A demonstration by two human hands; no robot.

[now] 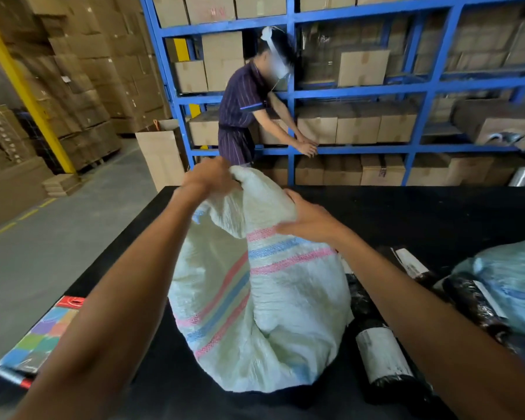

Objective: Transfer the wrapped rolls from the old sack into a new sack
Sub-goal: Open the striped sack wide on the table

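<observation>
Lying loose on the black table (437, 213) at the near right, wrapped rolls (382, 356) sit just beside a bulging striped sack (261, 313), with a bluish sack (509, 283) behind them. The right hand (309, 219) presses flat, fingers spread, on the striped sack's upper side; the left hand (208, 177) pinches its bunched top. A slipped pinch could likely let the sack slump onto the rolls. Open tabletop lies beyond; the left edge runs close. A worker (243, 113) stands at blue shelves (361, 93).
</observation>
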